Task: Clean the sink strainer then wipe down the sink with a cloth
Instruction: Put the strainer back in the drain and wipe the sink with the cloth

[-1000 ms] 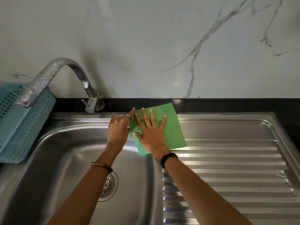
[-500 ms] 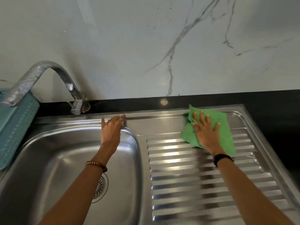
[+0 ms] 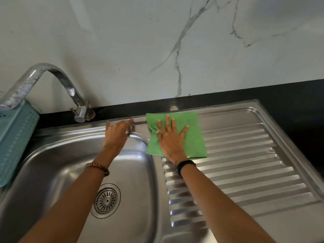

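Nearest, the strainer sits in the floor of the steel sink: a round metal disc with slots fanning out from a small centre knob, set inside a wider bright ring. The basin around it is shiny and smooth, with soft reflections. To the right the ribbed drainboard runs in parallel ridges toward the far rim.

Both forearms reach over the sink. The left wrist wears a bead bracelet, the right a dark band.

Farther on, the left hand rests with relaxed, spread fingers on the back corner of the basin rim, grasping nothing; a ring shows on one finger. Just beside it, the right hand lies flat, fingers straight and splayed, pressing the cloth onto the far left end of the drainboard. The cloth is green, roughly square, lying mostly flat, with a bunched fold at its left side near the thumb. Its far edge reaches the sink's back rim.

Beyond are the curved tap, a teal basket at the left, the black counter and a veined marble wall.
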Available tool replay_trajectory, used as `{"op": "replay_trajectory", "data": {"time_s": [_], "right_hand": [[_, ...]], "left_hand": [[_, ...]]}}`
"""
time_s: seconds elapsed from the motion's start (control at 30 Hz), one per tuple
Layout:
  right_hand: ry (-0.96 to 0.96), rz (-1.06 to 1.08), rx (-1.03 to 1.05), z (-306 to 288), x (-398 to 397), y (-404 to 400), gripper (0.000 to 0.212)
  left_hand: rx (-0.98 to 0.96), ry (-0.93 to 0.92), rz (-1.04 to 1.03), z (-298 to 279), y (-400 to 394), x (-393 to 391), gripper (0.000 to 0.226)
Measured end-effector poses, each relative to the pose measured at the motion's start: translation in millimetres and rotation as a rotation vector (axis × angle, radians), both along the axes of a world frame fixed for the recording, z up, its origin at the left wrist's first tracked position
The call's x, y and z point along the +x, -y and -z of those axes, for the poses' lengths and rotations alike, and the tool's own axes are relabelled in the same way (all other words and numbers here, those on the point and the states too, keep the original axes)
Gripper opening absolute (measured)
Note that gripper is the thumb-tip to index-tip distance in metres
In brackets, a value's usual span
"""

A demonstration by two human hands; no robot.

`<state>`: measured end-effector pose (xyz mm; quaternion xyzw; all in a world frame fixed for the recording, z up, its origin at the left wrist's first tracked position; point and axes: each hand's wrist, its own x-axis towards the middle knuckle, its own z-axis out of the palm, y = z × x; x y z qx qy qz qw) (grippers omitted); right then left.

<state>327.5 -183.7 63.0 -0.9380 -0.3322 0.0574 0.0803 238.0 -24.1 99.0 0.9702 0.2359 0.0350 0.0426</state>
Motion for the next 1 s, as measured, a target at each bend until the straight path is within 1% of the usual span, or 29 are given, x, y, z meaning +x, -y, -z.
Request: {"op": "replay_trajectory", "data": {"time_s": [0.1,0.2,0.27,0.3,0.4,0.43,0.5,0.57,0.6,0.67,0.77,0.83,0.87,0.93,1.0], "right_hand": [[-0.001,-0.180,-0.003,-1,-8,-3,0.047],[-0.016,-0.193,0.004,-1,3,13,0.046],[-0.014,-0.116,0.000,-3,26,41,0.046],[-0.018,-0.059,-0.004,-4,40,60,0.046],[-0.028,0.122,-0.016,-9,79,121,0.046],[-0.042,0.174,-0.022,-11,87,136,0.047],[-0.067,0.255,-0.031,-13,91,145,0.047],[-0.085,0.292,-0.025,-12,82,129,0.048],[-0.091,0.269,-0.012,-11,75,117,0.048],[-0.060,0.131,0.011,-7,63,96,0.047],[0.005,-0.126,-0.009,-3,49,85,0.047],[0.029,-0.254,-0.010,-1,53,88,0.047],[0.027,-0.289,-0.008,-1,60,93,0.047],[0.007,-0.294,0.004,-2,80,112,0.047],[-0.003,-0.222,0.012,0,107,142,0.048]], "left_hand": [[0.002,-0.030,-0.003,-7,0,4,0.044],[-0.008,-0.109,-0.013,-6,-1,0,0.057],[-0.055,-0.151,0.001,-3,2,-5,0.066],[-0.104,-0.127,0.014,-1,8,-8,0.067],[-0.264,0.068,0.089,4,37,-14,0.069],[-0.293,0.082,0.125,6,49,-15,0.071],[-0.332,0.009,0.175,13,74,-13,0.081],[-0.389,-0.099,0.170,21,99,-5,0.097],[-0.421,-0.135,0.141,27,110,-1,0.102],[-0.441,-0.166,0.056,38,125,8,0.106],[-0.394,-0.184,-0.008,48,129,14,0.113],[-0.377,-0.180,-0.041,50,130,14,0.117],[-0.377,-0.173,-0.063,49,131,14,0.117],[-0.381,-0.196,-0.095,46,131,15,0.120],[-0.359,-0.277,-0.084,41,130,16,0.132]]}}
